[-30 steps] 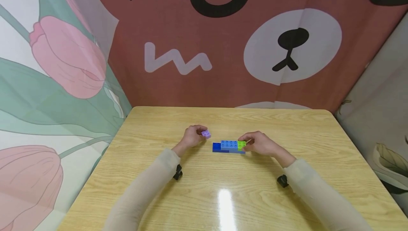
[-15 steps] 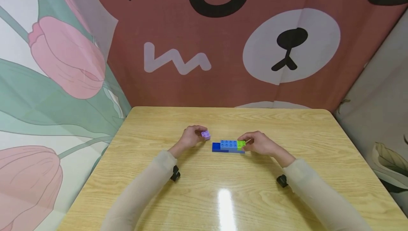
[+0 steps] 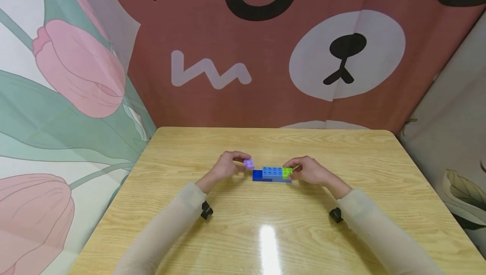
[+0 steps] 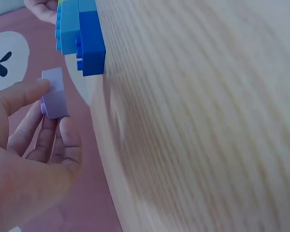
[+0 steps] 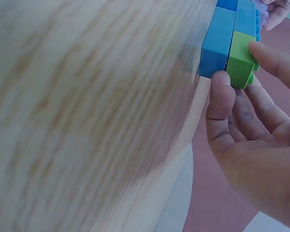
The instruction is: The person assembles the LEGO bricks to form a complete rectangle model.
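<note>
My left hand (image 3: 227, 164) pinches a small purple toy brick (image 3: 248, 164) between thumb and fingers. That brick hangs above the table, just beyond and left of a low stack of bricks and apart from it. The stack's lower layer has a dark blue brick (image 3: 257, 176) at the left and a lighter blue brick (image 5: 215, 43) at the right. On top sits a blue brick (image 3: 272, 171) with two rows of studs, beside a lime green brick (image 3: 287, 171) at the right end. My right hand (image 3: 312, 170) pinches the green brick, its thumb at the end face.
The stack stands on a light wooden table (image 3: 243, 211). A cloth with a printed bear (image 3: 212, 106) hangs behind its far edge, and a tulip-patterned cloth (image 3: 79, 68) hangs at the left. Black wrist cameras (image 3: 206, 210) sit under both cuffs.
The left hand has drawn its forearm back a little, and the purple brick has shifted right, closer to the stack's left end. The right hand and the stack look unmoved.
</note>
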The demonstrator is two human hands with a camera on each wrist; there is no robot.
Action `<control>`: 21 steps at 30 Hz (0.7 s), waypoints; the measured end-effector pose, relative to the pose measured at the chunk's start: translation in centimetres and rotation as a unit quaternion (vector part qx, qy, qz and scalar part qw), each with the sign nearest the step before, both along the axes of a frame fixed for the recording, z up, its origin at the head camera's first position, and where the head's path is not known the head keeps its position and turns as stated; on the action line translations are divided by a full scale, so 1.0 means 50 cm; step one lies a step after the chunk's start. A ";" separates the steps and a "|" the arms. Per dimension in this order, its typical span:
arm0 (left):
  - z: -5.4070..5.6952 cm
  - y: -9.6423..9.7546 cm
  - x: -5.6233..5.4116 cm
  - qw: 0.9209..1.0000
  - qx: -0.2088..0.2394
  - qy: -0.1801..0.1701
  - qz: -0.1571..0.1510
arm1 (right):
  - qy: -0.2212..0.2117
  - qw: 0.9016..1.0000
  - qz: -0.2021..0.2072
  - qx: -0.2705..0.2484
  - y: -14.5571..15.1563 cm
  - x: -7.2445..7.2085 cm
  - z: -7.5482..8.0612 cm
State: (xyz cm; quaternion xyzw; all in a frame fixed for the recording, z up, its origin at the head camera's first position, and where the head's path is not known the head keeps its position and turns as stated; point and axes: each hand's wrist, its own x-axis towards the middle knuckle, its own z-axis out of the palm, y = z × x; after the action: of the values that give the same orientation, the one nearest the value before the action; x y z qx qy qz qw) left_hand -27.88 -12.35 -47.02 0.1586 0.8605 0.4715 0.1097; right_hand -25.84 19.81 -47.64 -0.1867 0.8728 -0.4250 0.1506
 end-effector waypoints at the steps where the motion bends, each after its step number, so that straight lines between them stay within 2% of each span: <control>1: 0.002 0.001 0.003 1.000 -0.004 0.002 -0.006 | 0.001 1.000 0.000 0.001 0.000 0.000 0.000; 6: 0.001 0.008 0.014 0.999 -0.019 -0.001 -0.028 | 0.006 1.000 0.002 0.005 -0.002 0.000 0.001; 14: -0.009 0.024 0.016 0.999 -0.036 0.012 -0.036 | 0.003 1.000 0.001 0.005 -0.003 0.000 0.001; 21: -0.010 0.036 0.019 0.998 -0.036 0.006 -0.042 | 0.006 1.000 -0.004 0.009 -0.003 -0.003 -0.002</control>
State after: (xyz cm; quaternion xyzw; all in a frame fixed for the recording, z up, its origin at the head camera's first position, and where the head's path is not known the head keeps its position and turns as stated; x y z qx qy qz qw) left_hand -26.91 -10.57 -47.53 0.1930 0.8702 0.4343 0.1299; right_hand -25.98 19.64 -47.74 -0.1845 0.8781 -0.4170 0.1452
